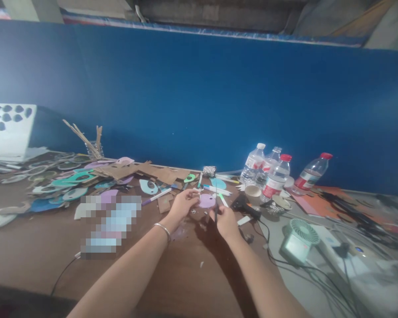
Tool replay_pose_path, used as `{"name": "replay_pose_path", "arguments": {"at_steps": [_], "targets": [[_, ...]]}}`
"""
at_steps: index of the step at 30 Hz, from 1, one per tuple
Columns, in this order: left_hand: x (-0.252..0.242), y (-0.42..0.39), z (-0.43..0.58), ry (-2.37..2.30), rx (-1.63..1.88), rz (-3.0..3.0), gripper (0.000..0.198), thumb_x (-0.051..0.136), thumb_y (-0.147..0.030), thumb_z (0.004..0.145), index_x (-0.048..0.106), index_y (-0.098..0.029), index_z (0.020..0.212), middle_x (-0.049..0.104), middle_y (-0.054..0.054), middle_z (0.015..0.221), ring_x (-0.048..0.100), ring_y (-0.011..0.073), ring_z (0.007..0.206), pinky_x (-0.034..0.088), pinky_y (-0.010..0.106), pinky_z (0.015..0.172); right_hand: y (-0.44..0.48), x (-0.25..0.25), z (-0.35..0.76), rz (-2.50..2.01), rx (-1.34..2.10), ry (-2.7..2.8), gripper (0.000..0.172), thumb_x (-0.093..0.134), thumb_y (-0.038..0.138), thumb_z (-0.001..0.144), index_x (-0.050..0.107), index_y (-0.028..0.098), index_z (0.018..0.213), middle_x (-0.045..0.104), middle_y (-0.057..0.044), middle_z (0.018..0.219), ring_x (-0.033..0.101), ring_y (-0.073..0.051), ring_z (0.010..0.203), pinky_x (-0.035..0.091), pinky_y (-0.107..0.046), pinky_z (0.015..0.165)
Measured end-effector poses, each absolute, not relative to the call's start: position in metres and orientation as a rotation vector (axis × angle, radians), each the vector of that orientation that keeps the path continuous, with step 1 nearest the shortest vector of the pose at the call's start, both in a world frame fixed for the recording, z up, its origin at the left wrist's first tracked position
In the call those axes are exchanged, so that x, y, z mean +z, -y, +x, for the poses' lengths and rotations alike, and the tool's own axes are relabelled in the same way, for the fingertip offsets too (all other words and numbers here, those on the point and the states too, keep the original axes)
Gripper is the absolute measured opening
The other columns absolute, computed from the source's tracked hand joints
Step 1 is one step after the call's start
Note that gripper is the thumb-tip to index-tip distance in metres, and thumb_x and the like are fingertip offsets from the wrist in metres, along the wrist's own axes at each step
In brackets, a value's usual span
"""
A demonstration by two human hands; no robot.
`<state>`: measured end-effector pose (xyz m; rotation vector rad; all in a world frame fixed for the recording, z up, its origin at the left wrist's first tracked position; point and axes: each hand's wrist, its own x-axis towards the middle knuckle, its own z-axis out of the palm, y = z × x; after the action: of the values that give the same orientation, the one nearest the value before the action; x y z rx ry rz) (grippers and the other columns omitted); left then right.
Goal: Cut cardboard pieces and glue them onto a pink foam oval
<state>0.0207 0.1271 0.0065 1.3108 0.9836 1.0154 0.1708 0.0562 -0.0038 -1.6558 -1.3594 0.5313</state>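
My left hand (pixel 182 204), with a thin bangle at the wrist, pinches the edge of a small purple paper cut-out (pixel 207 201) just above the brown table (pixel 36 251). My right hand (pixel 226 221) is closed around a pair of scissors (pixel 215 207) whose dark blades point up into the purple piece. Both forearms reach in from the bottom of the head view. Markers (pixel 217 191) and a teal paper shape (pixel 218 183) lie just beyond the hands.
Coloured eye-shaped cut-outs (pixel 69 181) and cardboard scraps (pixel 146 171) cover the left of the table. Several water bottles (pixel 275 174), a paper cup (pixel 252 192), a black glue gun (pixel 243 205), a small green fan (pixel 298 240) and tangled cables (pixel 334 269) crowd the right. A blue wall (pixel 199 101) stands behind.
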Motion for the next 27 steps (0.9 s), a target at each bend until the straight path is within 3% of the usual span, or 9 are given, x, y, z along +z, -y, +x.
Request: {"name": "replay_pose_path", "arguments": {"at_steps": [5, 11, 17, 27], "targets": [[0.000, -0.133, 0.019, -1.052, 1.093, 1.234, 0.031, 0.067, -0.039, 0.063, 0.053, -0.015, 0.077, 0.051, -0.003, 0.058, 0.042, 0.0036, 0.041, 0.027, 0.014, 0.036, -0.050, 0.003, 0.168, -1.660, 0.506, 1.418, 0.033, 0.055, 0.049, 0.070, 0.065, 0.018, 0.073, 0.064, -0.004, 0.066, 0.057, -0.019, 0.064, 0.037, -0.025, 0.057], [0.010, -0.122, 0.026, -0.825, 1.228, 1.044, 0.033, 0.066, -0.032, 0.066, 0.042, -0.019, 0.084, 0.057, -0.002, 0.071, 0.060, 0.0091, 0.058, 0.045, 0.020, 0.053, -0.045, 0.006, 0.161, -1.491, 0.749, 1.461, 0.035, 0.055, 0.049, 0.070, 0.066, 0.016, 0.076, 0.065, -0.003, 0.066, 0.056, -0.018, 0.063, 0.038, -0.025, 0.057], [0.017, -0.113, 0.029, -0.855, 1.266, 1.133, 0.033, 0.066, -0.034, 0.066, 0.044, -0.019, 0.085, 0.057, -0.003, 0.073, 0.058, 0.0078, 0.052, 0.039, 0.016, 0.044, -0.048, -0.001, 0.161, -1.591, 0.785, 1.631, 0.035, 0.052, 0.049, 0.073, 0.060, 0.017, 0.062, 0.060, -0.002, 0.055, 0.052, -0.015, 0.052, 0.036, -0.024, 0.052], [0.016, -0.114, 0.031, -0.835, 1.286, 1.122, 0.033, 0.067, -0.034, 0.064, 0.045, -0.019, 0.084, 0.059, -0.002, 0.071, 0.060, 0.0102, 0.054, 0.044, 0.019, 0.048, -0.047, 0.004, 0.160, -1.693, 0.827, 1.689, 0.040, 0.048, 0.053, 0.075, 0.057, 0.018, 0.059, 0.060, -0.003, 0.054, 0.054, -0.015, 0.052, 0.035, -0.024, 0.052]]}}
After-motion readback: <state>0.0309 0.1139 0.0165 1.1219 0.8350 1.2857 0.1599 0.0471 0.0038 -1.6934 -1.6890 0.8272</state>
